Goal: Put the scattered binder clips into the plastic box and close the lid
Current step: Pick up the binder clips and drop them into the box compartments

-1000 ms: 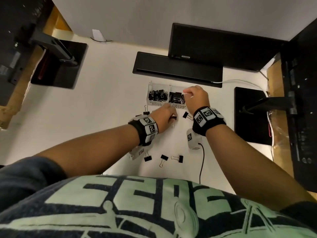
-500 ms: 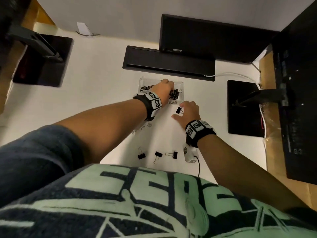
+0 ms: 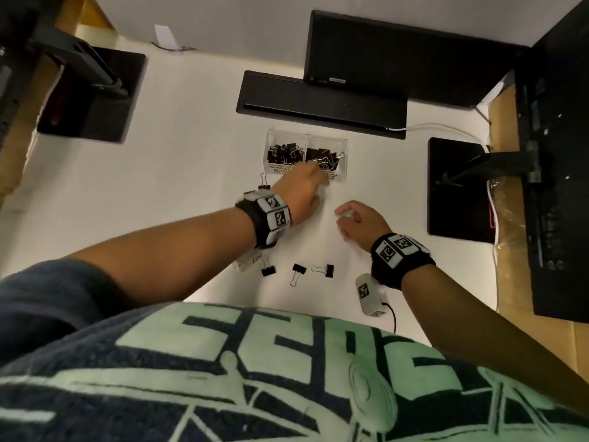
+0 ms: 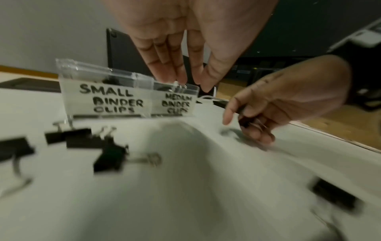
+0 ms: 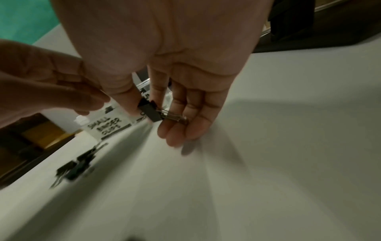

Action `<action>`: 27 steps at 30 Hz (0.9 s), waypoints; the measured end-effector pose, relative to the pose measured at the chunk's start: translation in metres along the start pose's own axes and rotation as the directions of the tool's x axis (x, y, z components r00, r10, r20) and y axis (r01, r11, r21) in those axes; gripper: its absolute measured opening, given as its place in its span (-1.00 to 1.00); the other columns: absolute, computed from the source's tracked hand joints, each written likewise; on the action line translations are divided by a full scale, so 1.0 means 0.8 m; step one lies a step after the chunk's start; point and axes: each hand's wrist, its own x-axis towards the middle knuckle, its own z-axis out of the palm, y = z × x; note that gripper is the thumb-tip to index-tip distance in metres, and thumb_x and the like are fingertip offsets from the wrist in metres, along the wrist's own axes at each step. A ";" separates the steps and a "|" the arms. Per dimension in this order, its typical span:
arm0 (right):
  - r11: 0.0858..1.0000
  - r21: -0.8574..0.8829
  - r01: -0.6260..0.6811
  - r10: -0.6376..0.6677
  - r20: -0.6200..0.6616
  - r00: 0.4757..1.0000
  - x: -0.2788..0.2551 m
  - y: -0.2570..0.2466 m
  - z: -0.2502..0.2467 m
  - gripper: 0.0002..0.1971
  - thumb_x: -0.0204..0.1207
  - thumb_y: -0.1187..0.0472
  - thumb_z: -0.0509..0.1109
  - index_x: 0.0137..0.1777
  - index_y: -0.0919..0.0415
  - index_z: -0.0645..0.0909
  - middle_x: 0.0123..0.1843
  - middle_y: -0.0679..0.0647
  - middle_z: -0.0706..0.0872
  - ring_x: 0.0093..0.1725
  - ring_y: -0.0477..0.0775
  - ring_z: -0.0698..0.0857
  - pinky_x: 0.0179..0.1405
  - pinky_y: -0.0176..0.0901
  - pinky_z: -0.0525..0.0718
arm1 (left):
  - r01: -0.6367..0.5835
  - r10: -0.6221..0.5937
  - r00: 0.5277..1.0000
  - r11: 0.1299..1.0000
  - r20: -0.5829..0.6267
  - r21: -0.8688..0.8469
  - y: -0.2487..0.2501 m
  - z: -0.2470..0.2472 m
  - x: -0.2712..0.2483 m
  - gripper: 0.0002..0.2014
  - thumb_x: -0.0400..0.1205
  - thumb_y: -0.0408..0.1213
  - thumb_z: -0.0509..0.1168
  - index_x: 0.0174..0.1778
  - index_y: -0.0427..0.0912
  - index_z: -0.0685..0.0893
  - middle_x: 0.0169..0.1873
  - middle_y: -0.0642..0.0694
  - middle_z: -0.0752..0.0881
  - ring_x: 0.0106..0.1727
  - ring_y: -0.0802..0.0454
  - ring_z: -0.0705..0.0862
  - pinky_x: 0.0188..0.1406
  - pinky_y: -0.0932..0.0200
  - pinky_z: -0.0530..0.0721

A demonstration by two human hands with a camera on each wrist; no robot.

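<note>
Right hand (image 5: 164, 78) pinches a clip (image 5: 149, 111) at frame centre, ready for the box (image 3: 341, 145); left hand (image 4: 185, 40), fingers straight and empty, hangs over the medium compartment.

Desk: I see a white tabletop (image 3: 191, 193) under warm, dim light.
Wall: plain grey surface (image 3: 255, 23) behind the desk.
Monitor stands: black square bases, left (image 3: 89, 100) and right (image 3: 459, 193).
Rear centre: black flat bar (image 3: 318, 103) before a dark monitor panel (image 3: 398, 55).
Right edge: brown cardboard (image 3: 510, 250).
</note>
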 end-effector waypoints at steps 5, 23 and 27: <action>0.940 -0.321 0.113 -0.053 0.190 0.980 -0.039 0.009 0.020 -0.87 0.53 0.19 0.26 -0.13 0.16 0.64 -0.31 -0.08 0.60 -0.20 0.06 0.59 -0.17 -0.17 0.50 | 0.038 -0.066 0.896 0.997 0.440 0.072 0.021 0.033 -0.076 -0.71 0.61 -0.18 0.24 0.25 -0.08 0.58 0.20 -0.09 0.54 0.23 -0.11 0.58 0.06 -0.02 0.64; 0.879 -0.430 0.207 -0.155 0.154 0.976 -0.061 0.013 0.048 -0.77 0.38 0.31 0.47 0.04 0.22 0.63 -0.05 0.04 0.50 -0.12 0.01 0.52 -0.11 -0.26 0.42 | 0.146 -0.140 0.958 0.989 0.249 -0.006 0.016 0.052 -0.124 -0.72 0.56 -0.29 0.26 0.17 -0.27 0.57 0.11 -0.24 0.51 0.00 -0.22 0.61 -0.09 0.00 0.66; 0.923 -0.344 0.170 -0.171 0.030 0.985 -0.036 -0.025 0.029 -0.78 0.38 0.27 0.50 0.03 0.21 0.68 -0.01 0.09 0.60 -0.06 0.01 0.55 -0.04 -0.25 0.46 | 0.225 -0.208 0.965 0.969 0.159 -0.100 -0.008 0.036 -0.129 -0.67 0.54 -0.32 0.31 0.24 -0.24 0.62 0.18 -0.24 0.51 0.14 -0.17 0.57 0.12 0.07 0.60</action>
